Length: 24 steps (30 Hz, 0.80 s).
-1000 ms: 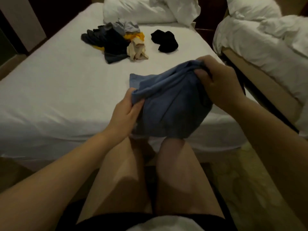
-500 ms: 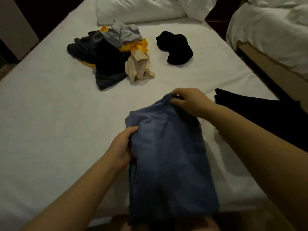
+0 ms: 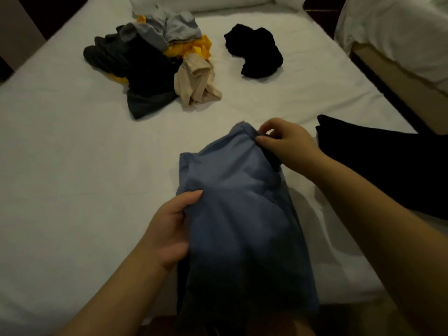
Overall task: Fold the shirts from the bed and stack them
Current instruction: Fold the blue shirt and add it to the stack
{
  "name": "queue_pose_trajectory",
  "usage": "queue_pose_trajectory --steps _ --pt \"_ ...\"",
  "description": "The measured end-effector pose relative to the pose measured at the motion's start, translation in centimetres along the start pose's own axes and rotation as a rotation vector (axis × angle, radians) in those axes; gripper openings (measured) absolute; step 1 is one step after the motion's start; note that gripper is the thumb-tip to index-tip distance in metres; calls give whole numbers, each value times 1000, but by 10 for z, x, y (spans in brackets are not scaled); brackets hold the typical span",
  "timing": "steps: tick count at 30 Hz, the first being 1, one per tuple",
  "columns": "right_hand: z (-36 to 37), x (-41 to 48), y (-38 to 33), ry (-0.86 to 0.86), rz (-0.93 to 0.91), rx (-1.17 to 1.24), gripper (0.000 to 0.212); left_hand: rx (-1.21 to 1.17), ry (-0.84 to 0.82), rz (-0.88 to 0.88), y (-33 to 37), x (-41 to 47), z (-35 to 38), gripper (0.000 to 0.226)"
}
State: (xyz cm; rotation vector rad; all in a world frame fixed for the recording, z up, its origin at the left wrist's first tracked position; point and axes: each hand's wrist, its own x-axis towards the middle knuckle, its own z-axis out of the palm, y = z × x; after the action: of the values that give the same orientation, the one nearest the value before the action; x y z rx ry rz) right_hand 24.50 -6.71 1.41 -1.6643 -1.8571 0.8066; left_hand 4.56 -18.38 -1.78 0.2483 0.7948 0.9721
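Two hands are holding one blue shirt (image 3: 242,214) at the near edge of the bed (image 3: 72,166).
The left hand (image 3: 169,229) is clasping the shirt's left edge, with its fingers curled round the cloth. The right hand (image 3: 288,141) is pinching the far top corner between thumb and fingertips. The shirt is lying lengthwise between both hands, and its lower end is hanging off the mattress. Just to the right of the right hand, a dark folded garment (image 3: 378,166) is resting on the sheet. Well beyond the left hand a mixed heap of clothes (image 3: 150,66) is sitting. Beyond the right hand a crumpled black garment (image 3: 257,54) is lying apart from that heap.
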Motion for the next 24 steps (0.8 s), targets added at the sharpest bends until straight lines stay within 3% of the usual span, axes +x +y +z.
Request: queue_pose_trajectory --steps 2,4,8,12,16,18,21,24 --pt "-3 1 -4 39 -7 103 4 -61 -5 -18 -6 2 -4 59" --pt "4 6 0 23 15 39 8 -56 92 -87 -9 7 -8 41" --pt "28 0 25 -96 151 26 46 -38 178 -61 -9 11 -11 33" --pt "32 -12 43 105 205 238 62 -46 151 13 -1 18 -6 39" --pt "34 -18 49 91 215 110 49 -30 185 21 2 30 -1 35" --pt "34 -16 46 173 160 117 41 -55 233 62 4 35 -3 34" --pt "32 -8 47 289 215 289 40 58 375 205 9 42 -3 34" --pt "37 -8 55 222 377 575 48 107 392 337 5 37 -5 34"
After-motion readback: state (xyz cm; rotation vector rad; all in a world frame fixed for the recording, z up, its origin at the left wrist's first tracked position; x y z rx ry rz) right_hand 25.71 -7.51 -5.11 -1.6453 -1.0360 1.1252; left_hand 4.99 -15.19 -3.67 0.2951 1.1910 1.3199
